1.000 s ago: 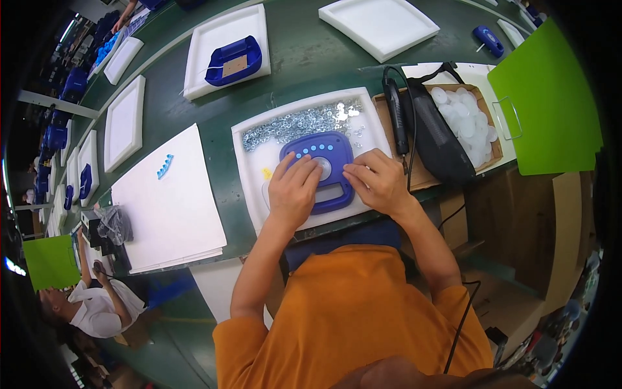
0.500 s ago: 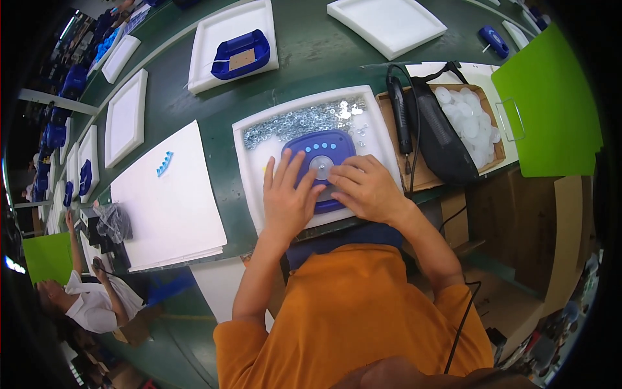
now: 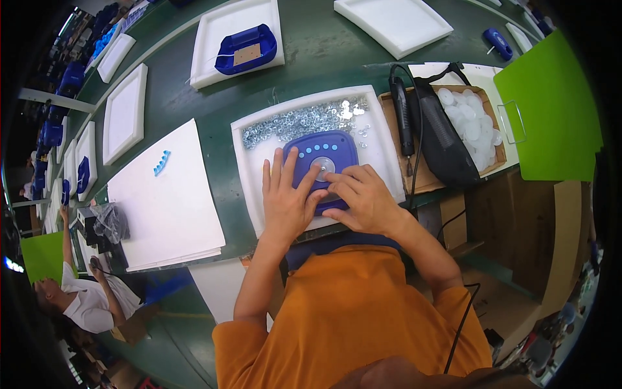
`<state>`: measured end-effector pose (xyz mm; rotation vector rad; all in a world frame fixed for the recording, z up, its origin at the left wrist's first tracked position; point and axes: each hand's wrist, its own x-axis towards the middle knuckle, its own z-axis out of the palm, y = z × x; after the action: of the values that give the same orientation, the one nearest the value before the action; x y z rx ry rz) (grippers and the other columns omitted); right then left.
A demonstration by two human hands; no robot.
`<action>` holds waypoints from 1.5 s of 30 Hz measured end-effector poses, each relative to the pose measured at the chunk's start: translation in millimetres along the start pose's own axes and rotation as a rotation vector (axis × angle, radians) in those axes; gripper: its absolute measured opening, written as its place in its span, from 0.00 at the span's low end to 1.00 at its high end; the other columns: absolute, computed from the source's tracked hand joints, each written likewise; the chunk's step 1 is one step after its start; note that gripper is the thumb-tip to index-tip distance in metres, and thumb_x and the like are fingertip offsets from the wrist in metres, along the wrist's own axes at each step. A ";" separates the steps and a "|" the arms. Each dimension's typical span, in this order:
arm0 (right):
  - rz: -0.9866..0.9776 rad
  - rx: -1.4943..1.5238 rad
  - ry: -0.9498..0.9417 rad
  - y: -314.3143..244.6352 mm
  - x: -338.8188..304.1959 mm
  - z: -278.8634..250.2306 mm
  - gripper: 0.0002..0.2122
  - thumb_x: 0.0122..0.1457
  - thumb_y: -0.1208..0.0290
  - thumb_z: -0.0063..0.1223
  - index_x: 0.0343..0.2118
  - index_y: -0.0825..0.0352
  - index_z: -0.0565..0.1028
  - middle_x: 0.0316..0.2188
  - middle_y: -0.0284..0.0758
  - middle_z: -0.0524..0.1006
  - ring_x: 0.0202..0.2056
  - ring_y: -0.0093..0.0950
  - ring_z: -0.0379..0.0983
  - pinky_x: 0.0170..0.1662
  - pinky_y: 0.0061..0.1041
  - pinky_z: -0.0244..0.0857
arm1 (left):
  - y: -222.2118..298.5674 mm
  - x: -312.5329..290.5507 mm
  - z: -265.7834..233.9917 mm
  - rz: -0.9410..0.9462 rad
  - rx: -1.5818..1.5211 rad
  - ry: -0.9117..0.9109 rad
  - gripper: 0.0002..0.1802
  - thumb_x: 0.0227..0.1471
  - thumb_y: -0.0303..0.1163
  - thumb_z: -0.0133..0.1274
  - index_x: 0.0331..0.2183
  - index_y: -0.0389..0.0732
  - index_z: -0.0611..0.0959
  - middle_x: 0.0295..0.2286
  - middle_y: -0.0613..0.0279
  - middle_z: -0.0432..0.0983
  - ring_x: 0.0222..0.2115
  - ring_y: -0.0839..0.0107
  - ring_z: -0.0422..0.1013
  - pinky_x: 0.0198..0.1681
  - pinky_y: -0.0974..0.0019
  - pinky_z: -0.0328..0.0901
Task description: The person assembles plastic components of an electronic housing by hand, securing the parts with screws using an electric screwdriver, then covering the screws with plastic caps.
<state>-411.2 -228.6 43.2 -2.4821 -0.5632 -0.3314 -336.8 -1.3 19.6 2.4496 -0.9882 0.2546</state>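
A rounded blue plastic housing (image 3: 337, 144) with a row of light-blue dots lies in a white foam tray (image 3: 389, 175) in front of me. At its middle sits a clear round disc (image 3: 326, 165) with a small metal centre. My left hand (image 3: 285, 198) rests over the housing's left side, fingers stretched and apart, its index fingertip at the disc. From the right, my right hand (image 3: 363, 198) reaches over the housing, index fingertip on the disc's edge and thumb apart, lower down. Many small shiny metal nuts or washers (image 3: 291, 123) lie along the tray's far side.
Right of the tray, a cardboard box (image 3: 414, 183) holds a corded screwdriver (image 3: 400, 117), a black mesh pouch (image 3: 444, 142) and translucent discs (image 3: 470, 126). White sheets (image 3: 168, 214) with a blue strip (image 3: 162, 163) lie left. Beyond is a foam tray with a blue shell (image 3: 247, 50). A person (image 3: 97, 298) works far left.
My right index finger has straightened onto the disc, and its thumb has dropped away from the fingers. My left hand stays nearly in place. The view has shifted slightly.
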 end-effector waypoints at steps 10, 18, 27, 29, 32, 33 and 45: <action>0.006 0.056 0.071 -10.1 -2.8 10.9 0.18 0.55 0.58 0.78 0.35 0.63 0.77 0.60 0.41 0.83 0.54 0.43 0.77 0.55 0.42 0.70 | -9.2 6.5 -2.0 -0.020 -0.052 -0.083 0.30 0.65 0.53 0.64 0.65 0.58 0.86 0.76 0.43 0.58 0.77 0.29 0.48 0.78 0.27 0.44; 0.050 -0.057 0.161 -8.2 -6.1 15.7 0.18 0.56 0.58 0.78 0.34 0.64 0.78 0.60 0.41 0.83 0.55 0.42 0.77 0.55 0.43 0.71 | -15.9 -1.0 -3.8 -0.006 -0.125 -0.057 0.28 0.65 0.54 0.65 0.62 0.56 0.89 0.76 0.44 0.60 0.78 0.31 0.48 0.79 0.29 0.43; 0.067 0.015 0.121 -8.6 -6.5 14.3 0.19 0.58 0.55 0.77 0.35 0.64 0.79 0.60 0.39 0.83 0.54 0.41 0.77 0.56 0.42 0.69 | -14.1 4.0 -0.9 -0.023 -0.108 -0.069 0.29 0.65 0.55 0.64 0.63 0.57 0.89 0.75 0.45 0.61 0.77 0.32 0.50 0.79 0.29 0.44; 0.082 0.026 0.136 -7.4 -6.9 15.2 0.18 0.58 0.56 0.76 0.35 0.64 0.79 0.60 0.38 0.83 0.55 0.41 0.77 0.55 0.41 0.69 | -14.5 3.5 0.1 -0.029 -0.121 -0.070 0.29 0.66 0.56 0.63 0.63 0.58 0.89 0.75 0.45 0.62 0.77 0.33 0.50 0.79 0.29 0.44; 0.086 0.034 0.151 -5.8 -7.8 16.9 0.18 0.58 0.56 0.76 0.35 0.64 0.79 0.60 0.37 0.84 0.55 0.41 0.77 0.55 0.41 0.69 | -15.4 3.0 1.1 -0.025 -0.113 -0.075 0.29 0.66 0.56 0.63 0.64 0.58 0.88 0.75 0.46 0.62 0.77 0.33 0.51 0.79 0.29 0.44; 0.087 0.036 0.149 -5.4 -8.1 17.3 0.18 0.58 0.56 0.76 0.35 0.64 0.79 0.60 0.37 0.84 0.55 0.41 0.77 0.55 0.41 0.69 | -15.5 2.9 1.5 -0.027 -0.114 -0.077 0.29 0.66 0.56 0.63 0.64 0.58 0.88 0.75 0.46 0.62 0.77 0.33 0.51 0.79 0.29 0.44; 0.064 0.040 0.120 -3.1 -8.0 15.7 0.17 0.58 0.57 0.76 0.35 0.64 0.80 0.61 0.36 0.84 0.55 0.40 0.77 0.53 0.40 0.69 | -14.8 5.1 3.8 -0.027 -0.154 -0.060 0.28 0.62 0.49 0.69 0.61 0.55 0.90 0.74 0.43 0.64 0.75 0.31 0.55 0.76 0.25 0.47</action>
<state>-418.0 -219.7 29.2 -2.4167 -0.4363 -0.4369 -323.0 3.0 12.6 2.3402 -0.9625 0.0920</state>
